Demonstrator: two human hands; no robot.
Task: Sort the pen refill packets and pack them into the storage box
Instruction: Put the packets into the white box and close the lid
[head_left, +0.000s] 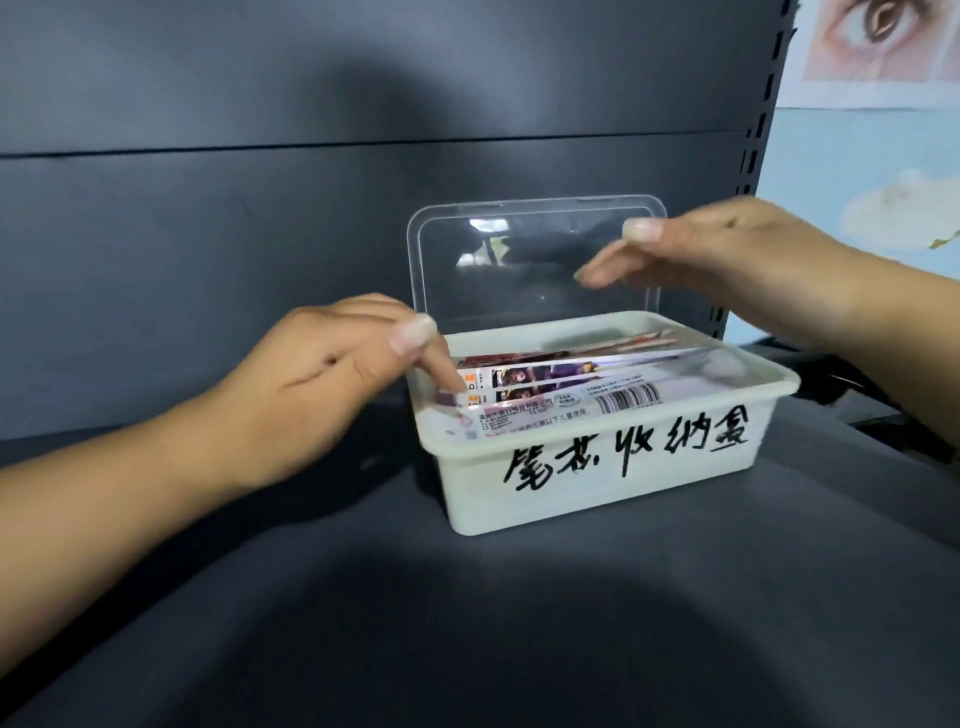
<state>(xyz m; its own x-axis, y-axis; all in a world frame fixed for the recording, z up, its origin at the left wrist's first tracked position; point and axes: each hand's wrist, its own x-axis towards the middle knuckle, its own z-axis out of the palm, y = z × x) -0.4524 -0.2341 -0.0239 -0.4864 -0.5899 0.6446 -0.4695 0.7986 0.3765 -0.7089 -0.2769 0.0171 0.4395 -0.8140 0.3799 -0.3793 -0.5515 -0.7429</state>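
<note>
A white storage box (597, 483) with black handwriting on its front stands on a dark shelf. Its clear hinged lid (535, 254) stands upright at the back. Several pen refill packets (571, 389) lie stacked inside, the top one showing a barcode. My left hand (322, 384) is at the box's left rim, with a fingertip pressing down on the left end of the packets. My right hand (727, 254) hovers above the box in front of the lid, fingers straight and spread, holding nothing.
The dark shelf surface (467, 623) spreads out in front of the box, backed by a dark panel (208, 208). A slotted upright (753, 156) runs down the right side, with a poster (883, 52) beyond it. Dark cables (857, 384) lie right of the box.
</note>
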